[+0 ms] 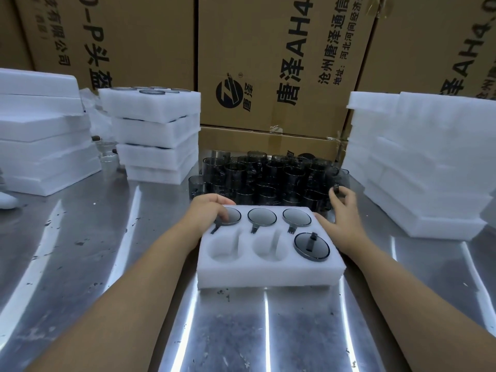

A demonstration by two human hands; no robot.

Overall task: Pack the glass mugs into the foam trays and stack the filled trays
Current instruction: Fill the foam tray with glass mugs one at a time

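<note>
Foam tray sits on the steel bench, close in front of the person. Four smoked-glass mugs seated: three across the far row, one at the near right pocket; the near left and near middle pockets are empty. Left hand rests fingers-down on the far-left mug, pressing or seating it rather than wrapped round it. Right hand reaches past the tray's far right corner, fingertips pinched on the rim or handle of a loose mug at the edge of the cluster of unpacked mugs just behind the tray. Likely risks: the loose mugs stand packed touching one another, so lifting one out by a thin pinch could knock or topple its neighbours, or the glass could slip. A handle not lined up with its slot would leave a mug riding high, and a tray stacked on top would then bear on glass. Filled stack at far left already leans unevenly; empty foam piled at right.
</note>
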